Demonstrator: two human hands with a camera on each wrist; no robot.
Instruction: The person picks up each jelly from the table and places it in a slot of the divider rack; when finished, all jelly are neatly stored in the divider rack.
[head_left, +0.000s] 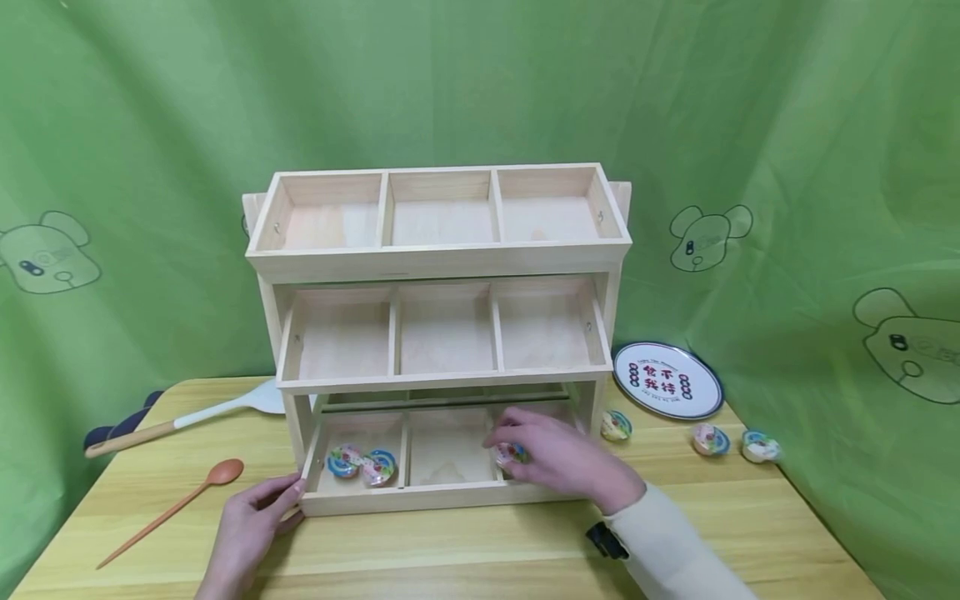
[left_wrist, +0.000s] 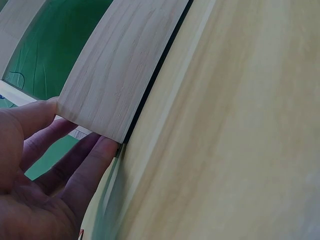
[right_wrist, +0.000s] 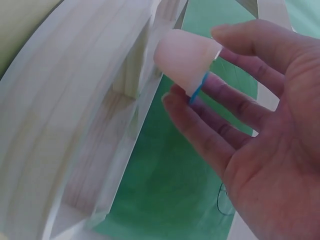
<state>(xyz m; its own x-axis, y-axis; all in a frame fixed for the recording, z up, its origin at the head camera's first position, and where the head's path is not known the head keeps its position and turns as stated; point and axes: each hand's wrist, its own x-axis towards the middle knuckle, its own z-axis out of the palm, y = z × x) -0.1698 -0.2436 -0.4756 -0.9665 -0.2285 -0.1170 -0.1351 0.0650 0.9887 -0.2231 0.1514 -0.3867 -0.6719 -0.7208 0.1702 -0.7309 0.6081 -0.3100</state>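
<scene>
In the head view, my right hand (head_left: 551, 454) is over the right compartment of the lowest tray. It pinches a small jelly cup (right_wrist: 182, 60) by the rim between thumb and fingers; the cup's pale pink body shows in the right wrist view. My left hand (head_left: 251, 525) holds the front left corner of that bottom wooden tray (head_left: 450, 497). Seen from the left wrist, the thumb and fingertips meet the end of its front board (left_wrist: 120, 65). Two more jelly cups, one (head_left: 344, 461) beside another (head_left: 378, 467), lie in the left compartment; the middle one is bare.
Above stand the rack's middle tray (head_left: 444, 382) and top tray (head_left: 438, 261), each with three compartments. At right are a plate (head_left: 667, 380) and three jelly cups (head_left: 617, 426). A white spatula (head_left: 217, 409) and an orange spoon (head_left: 180, 506) lie at left.
</scene>
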